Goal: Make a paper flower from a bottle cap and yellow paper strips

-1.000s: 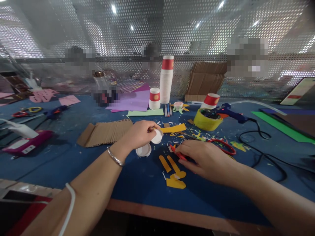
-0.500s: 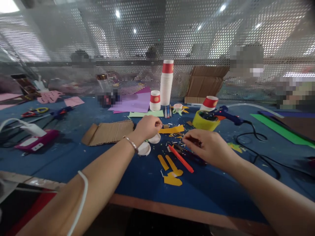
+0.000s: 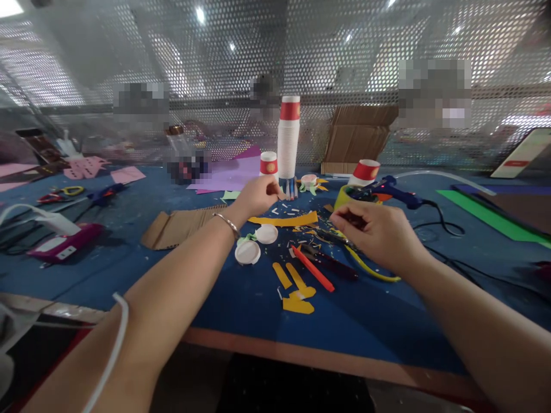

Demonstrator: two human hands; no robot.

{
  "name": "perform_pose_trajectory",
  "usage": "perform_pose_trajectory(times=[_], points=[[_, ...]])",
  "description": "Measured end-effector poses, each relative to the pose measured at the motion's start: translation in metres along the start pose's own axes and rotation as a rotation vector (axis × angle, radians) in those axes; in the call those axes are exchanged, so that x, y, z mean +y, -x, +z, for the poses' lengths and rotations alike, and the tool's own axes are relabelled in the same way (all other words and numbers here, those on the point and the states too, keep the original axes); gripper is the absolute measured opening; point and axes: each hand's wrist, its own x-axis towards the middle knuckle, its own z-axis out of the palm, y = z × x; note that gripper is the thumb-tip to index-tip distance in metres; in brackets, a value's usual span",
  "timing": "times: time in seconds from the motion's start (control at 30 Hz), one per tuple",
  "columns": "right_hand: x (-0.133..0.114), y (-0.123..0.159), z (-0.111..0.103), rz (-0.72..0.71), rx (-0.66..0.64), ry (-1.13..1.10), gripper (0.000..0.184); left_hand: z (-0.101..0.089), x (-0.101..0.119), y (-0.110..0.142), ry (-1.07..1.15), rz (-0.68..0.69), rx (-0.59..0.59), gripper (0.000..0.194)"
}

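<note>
My left hand (image 3: 258, 198) is raised over the table, thumb and fingers pinched on a small brown piece of cardboard (image 3: 282, 195). My right hand (image 3: 383, 229) is closed, fingertips together; what they hold, if anything, I cannot make out. Beneath it lies a tool with a yellow handle (image 3: 372, 271). Between my hands are an orange paper strip (image 3: 288, 220) and small scraps. Nearer me are a red-orange marker (image 3: 313, 269), dark-handled pliers (image 3: 333, 264), cut yellow paper pieces (image 3: 298, 305) and two white paper discs (image 3: 247, 252).
A tall stack of paper cups (image 3: 288, 143) stands at the back. A blue glue gun (image 3: 398, 192) rests on a yellow tape roll (image 3: 342, 198) at right. Corrugated cardboard (image 3: 181, 226) and a purple power strip (image 3: 64, 244) lie at left. A perforated screen (image 3: 224, 69) closes off the back.
My left hand has risen away from the orange strip with the small brown piece. The right hand has moved slightly right and up, uncovering the yellow-handled tool. The view has shifted a little.
</note>
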Motion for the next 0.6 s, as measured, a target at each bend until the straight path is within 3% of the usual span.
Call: perform_pose_trajectory(times=[0.1,0.23,0.37,0.6], points=[[0.002,-0.001,0.002,0.007,-0.016,0.008,0.016,-0.013,-0.005,0.008,0.096,0.005,0.062,0.006],[0.000,0.000,0.006,0.020,-0.063,-0.002,0.018,-0.014,-0.008,0.024,0.237,-0.046,0.060,0.006],[-0.008,0.001,0.008,0.017,-0.099,-0.056,0.018,-0.006,0.003,0.037,0.419,-0.070,-0.087,0.007],[-0.018,0.003,0.013,0.027,-0.070,-0.173,0.015,0.004,0.043,0.052,0.717,-0.040,-0.322,0.009]])
